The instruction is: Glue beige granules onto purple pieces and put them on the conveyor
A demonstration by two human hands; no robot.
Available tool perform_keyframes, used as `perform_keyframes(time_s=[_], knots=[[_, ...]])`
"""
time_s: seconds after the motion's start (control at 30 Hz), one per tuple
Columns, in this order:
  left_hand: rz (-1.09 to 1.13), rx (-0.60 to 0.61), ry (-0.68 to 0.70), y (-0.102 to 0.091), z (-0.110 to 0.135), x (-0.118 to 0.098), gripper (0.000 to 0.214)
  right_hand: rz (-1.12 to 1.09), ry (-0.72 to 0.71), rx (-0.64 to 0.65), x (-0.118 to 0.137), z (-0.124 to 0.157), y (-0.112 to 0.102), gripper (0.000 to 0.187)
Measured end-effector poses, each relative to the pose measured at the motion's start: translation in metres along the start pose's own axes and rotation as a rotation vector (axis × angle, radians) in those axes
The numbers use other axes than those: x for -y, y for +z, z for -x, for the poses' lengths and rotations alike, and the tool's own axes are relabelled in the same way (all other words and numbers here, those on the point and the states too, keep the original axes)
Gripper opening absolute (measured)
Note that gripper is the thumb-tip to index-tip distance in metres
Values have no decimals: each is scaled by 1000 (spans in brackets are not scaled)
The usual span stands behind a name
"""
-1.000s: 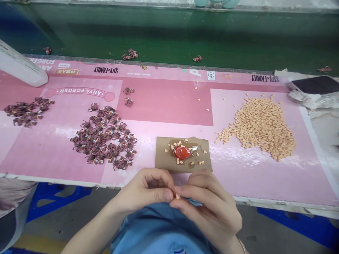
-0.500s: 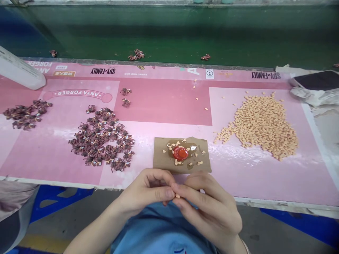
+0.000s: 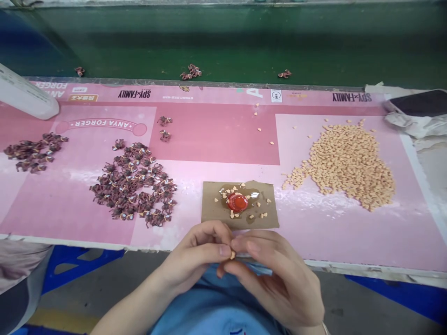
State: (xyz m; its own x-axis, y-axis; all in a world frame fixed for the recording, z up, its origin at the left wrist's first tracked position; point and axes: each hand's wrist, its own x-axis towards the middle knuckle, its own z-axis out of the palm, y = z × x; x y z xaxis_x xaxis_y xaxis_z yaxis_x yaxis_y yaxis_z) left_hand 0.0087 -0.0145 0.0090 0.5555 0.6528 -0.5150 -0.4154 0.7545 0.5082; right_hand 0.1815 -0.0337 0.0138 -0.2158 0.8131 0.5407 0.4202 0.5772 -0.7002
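Over a pink printed mat (image 3: 216, 135), the left hand (image 3: 197, 251) and right hand (image 3: 272, 279) curl closed, pinching a small peach chip (image 3: 232, 254) between them, just below a cardboard square (image 3: 214, 209) holding a glossy red blob (image 3: 237, 202), with a heap of peach chips (image 3: 349, 167) off to the right.

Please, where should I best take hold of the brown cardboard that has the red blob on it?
Pinch the cardboard at its near right corner, coming from the near side. That corner looks bare, while the red blob and chips sit mid-sheet; it lies flat and thin on the pink mat.
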Motion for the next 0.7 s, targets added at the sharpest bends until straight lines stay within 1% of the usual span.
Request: perform_keyframes(time_s=[0.1, 0.2, 0.33, 0.43, 0.53, 0.6, 0.67, 0.7], knots=[[52, -1, -6, 3, -1, 3, 40, -87, 46, -34, 1, 1, 0, 62], [31, -21, 21, 5, 1, 4, 42, -108, 55, -68, 2, 2, 0, 61], [-81, -40, 54, 5, 3, 4, 45, -169, 84, -82, 0, 4, 0, 53], [-170, -37, 48, 6, 2, 1, 47, -251, 152, -103, -4, 6, -1, 40], [-265, -13, 9, 8, 1, -8, 48, -266, 170, -148, -10, 8, -1, 30], [-355, 1, -12, 10, 2, -18, 47, -268, 181, -183, -14, 6, -1, 27], [-490, -2, 8, 11, 4, -32, 44, -293, 197, -215, -17, 1, -1, 22], [-580, -4, 45, 11, 4, -42, 40, -307, 202, -225, -19, -2, -1, 19]])
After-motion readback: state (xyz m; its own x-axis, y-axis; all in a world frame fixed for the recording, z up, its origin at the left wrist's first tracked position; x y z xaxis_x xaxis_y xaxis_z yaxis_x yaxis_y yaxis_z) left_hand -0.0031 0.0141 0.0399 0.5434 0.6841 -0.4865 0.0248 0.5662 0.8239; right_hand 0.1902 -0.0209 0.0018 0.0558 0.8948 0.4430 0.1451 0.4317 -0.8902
